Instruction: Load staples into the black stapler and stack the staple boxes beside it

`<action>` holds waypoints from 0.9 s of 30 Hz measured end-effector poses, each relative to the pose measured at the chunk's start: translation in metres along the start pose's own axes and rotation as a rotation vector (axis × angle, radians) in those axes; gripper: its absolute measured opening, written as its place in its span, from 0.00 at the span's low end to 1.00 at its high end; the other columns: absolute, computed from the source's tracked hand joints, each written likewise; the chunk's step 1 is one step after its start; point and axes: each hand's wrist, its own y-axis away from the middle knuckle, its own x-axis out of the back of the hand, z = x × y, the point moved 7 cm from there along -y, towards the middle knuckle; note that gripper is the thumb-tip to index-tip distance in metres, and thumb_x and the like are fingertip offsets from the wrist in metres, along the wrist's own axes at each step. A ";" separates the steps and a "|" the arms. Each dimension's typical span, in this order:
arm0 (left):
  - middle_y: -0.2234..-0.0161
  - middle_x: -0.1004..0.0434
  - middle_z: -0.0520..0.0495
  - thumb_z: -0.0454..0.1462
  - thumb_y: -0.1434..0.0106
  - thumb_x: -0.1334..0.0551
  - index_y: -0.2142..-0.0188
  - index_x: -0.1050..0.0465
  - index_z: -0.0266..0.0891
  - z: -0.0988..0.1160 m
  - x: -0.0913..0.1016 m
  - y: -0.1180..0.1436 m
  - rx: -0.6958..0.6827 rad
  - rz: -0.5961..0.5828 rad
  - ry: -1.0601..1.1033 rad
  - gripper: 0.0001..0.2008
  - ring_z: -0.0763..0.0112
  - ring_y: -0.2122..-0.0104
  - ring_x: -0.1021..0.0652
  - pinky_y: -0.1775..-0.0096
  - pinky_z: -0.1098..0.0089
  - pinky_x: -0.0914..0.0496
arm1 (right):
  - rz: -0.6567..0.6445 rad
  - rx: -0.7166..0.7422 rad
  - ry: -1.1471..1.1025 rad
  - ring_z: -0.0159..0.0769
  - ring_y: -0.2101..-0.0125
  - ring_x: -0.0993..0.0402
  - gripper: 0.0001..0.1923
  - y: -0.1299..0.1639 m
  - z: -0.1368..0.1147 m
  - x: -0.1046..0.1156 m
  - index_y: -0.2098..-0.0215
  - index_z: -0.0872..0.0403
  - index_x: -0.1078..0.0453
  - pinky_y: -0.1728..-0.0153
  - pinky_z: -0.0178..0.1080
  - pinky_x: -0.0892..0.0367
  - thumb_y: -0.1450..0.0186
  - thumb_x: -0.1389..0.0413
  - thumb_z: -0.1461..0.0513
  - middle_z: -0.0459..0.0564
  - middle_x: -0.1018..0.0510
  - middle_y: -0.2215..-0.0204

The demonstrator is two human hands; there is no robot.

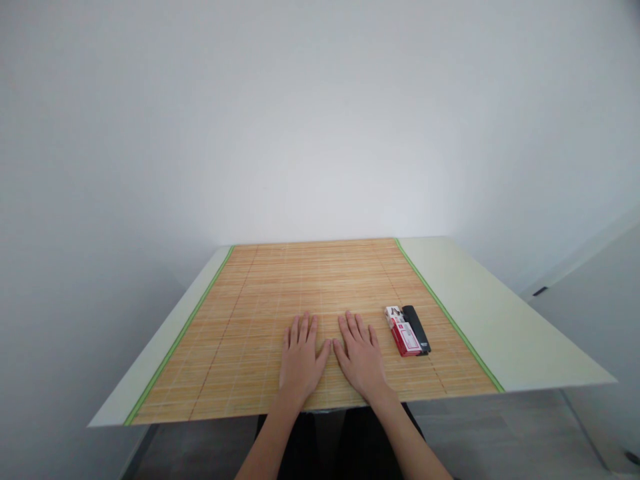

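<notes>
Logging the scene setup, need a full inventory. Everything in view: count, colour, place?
Wall: count unclear at the corners, white, behind and beside the table
Table: one, pale, under the mat
Mat: one, tan with green side edges, on the table
Box: one or two (cannot tell), red and white, on the mat's right part
Stapler-like object: one, black, right beside the box
Small strip: one, black, far right
Dark object: one, unclear, bottom right corner
Floor: one, grey, below the table
Trousers: one pair, black, below the table's near edge
Left hand, right hand: two, bare, palms down on the mat
</notes>
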 end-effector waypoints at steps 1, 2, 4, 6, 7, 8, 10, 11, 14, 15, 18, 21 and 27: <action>0.26 0.51 0.45 0.54 0.26 0.53 0.27 0.47 0.45 0.000 0.000 0.000 0.001 0.000 0.000 0.32 0.49 0.27 0.50 0.30 0.44 0.51 | 0.002 0.001 -0.002 0.44 0.26 0.62 0.32 0.000 0.000 0.000 0.24 0.44 0.55 0.29 0.55 0.64 0.24 0.58 0.50 0.45 0.56 0.25; 0.26 0.51 0.45 0.54 0.26 0.53 0.27 0.47 0.45 0.000 0.001 0.000 0.001 0.002 0.000 0.32 0.49 0.27 0.50 0.30 0.44 0.51 | 0.003 0.001 -0.003 0.44 0.26 0.62 0.32 0.000 0.000 0.001 0.24 0.44 0.55 0.29 0.55 0.64 0.24 0.58 0.50 0.45 0.55 0.25; 0.26 0.51 0.45 0.53 0.26 0.53 0.27 0.47 0.45 0.001 0.001 0.000 0.000 0.005 0.000 0.32 0.49 0.27 0.50 0.30 0.44 0.51 | 0.002 0.000 -0.003 0.44 0.26 0.62 0.32 0.000 0.000 0.001 0.24 0.44 0.55 0.29 0.55 0.64 0.24 0.58 0.49 0.45 0.55 0.25; 0.26 0.51 0.45 0.53 0.26 0.52 0.27 0.48 0.46 0.001 0.002 0.000 0.001 0.010 0.000 0.32 0.49 0.27 0.50 0.30 0.44 0.51 | 0.001 -0.002 -0.001 0.44 0.26 0.61 0.32 0.001 0.000 0.001 0.24 0.44 0.55 0.29 0.55 0.64 0.24 0.58 0.49 0.45 0.54 0.25; 0.26 0.51 0.46 0.53 0.26 0.52 0.27 0.48 0.46 0.001 0.002 0.000 0.001 0.012 0.000 0.32 0.49 0.27 0.50 0.30 0.44 0.51 | -0.001 -0.003 0.000 0.44 0.26 0.61 0.32 0.001 0.000 0.001 0.24 0.44 0.55 0.29 0.55 0.64 0.24 0.58 0.49 0.46 0.54 0.25; 0.26 0.51 0.46 0.53 0.26 0.52 0.27 0.48 0.46 0.001 0.002 0.000 0.000 0.013 0.000 0.32 0.49 0.27 0.51 0.30 0.44 0.51 | -0.002 -0.004 -0.001 0.44 0.26 0.61 0.32 0.001 0.000 0.001 0.24 0.44 0.55 0.29 0.55 0.64 0.24 0.57 0.49 0.46 0.54 0.25; 0.26 0.51 0.46 0.53 0.26 0.52 0.27 0.48 0.46 0.001 0.002 0.000 -0.002 0.012 0.000 0.32 0.49 0.27 0.51 0.30 0.44 0.51 | -0.003 -0.005 -0.002 0.44 0.26 0.61 0.32 0.000 0.000 0.002 0.24 0.43 0.55 0.29 0.54 0.64 0.24 0.57 0.49 0.45 0.54 0.25; 0.26 0.51 0.46 0.53 0.26 0.52 0.27 0.48 0.46 0.000 0.001 0.000 -0.002 0.010 0.000 0.32 0.49 0.27 0.51 0.30 0.45 0.51 | -0.004 -0.006 -0.004 0.44 0.26 0.61 0.32 0.000 0.000 0.002 0.24 0.43 0.55 0.29 0.54 0.64 0.24 0.57 0.49 0.45 0.54 0.25; 0.26 0.51 0.46 0.53 0.26 0.52 0.27 0.48 0.46 0.000 0.000 0.000 -0.001 0.005 -0.002 0.32 0.50 0.27 0.51 0.30 0.45 0.51 | -0.018 -0.012 -0.008 0.44 0.26 0.62 0.32 0.000 0.001 0.001 0.24 0.43 0.55 0.29 0.54 0.65 0.24 0.57 0.49 0.45 0.55 0.25; 0.26 0.51 0.46 0.53 0.26 0.52 0.27 0.48 0.46 0.000 0.000 0.000 -0.001 0.005 -0.002 0.32 0.50 0.27 0.51 0.30 0.45 0.51 | -0.024 -0.014 -0.009 0.44 0.26 0.62 0.32 0.000 0.001 0.001 0.24 0.43 0.55 0.29 0.54 0.65 0.24 0.57 0.49 0.45 0.55 0.25; 0.26 0.50 0.46 0.53 0.26 0.52 0.27 0.48 0.46 0.000 0.000 0.001 -0.003 0.009 0.001 0.32 0.49 0.27 0.51 0.30 0.45 0.51 | -0.031 -0.019 -0.012 0.44 0.26 0.62 0.32 0.000 0.001 0.002 0.24 0.43 0.55 0.29 0.54 0.65 0.24 0.57 0.49 0.45 0.56 0.25; 0.26 0.51 0.46 0.53 0.26 0.52 0.27 0.49 0.46 0.000 0.001 0.001 -0.006 0.006 0.013 0.32 0.49 0.27 0.51 0.30 0.44 0.52 | -0.029 -0.019 -0.012 0.44 0.26 0.63 0.32 0.000 0.000 0.002 0.24 0.43 0.55 0.29 0.54 0.66 0.24 0.57 0.50 0.45 0.56 0.25; 0.26 0.50 0.46 0.53 0.26 0.52 0.27 0.49 0.46 0.001 0.001 0.000 -0.002 -0.006 0.030 0.33 0.49 0.27 0.52 0.30 0.44 0.53 | -0.042 -0.021 -0.011 0.44 0.26 0.63 0.32 0.000 0.000 0.004 0.24 0.43 0.55 0.29 0.54 0.66 0.24 0.57 0.50 0.45 0.56 0.25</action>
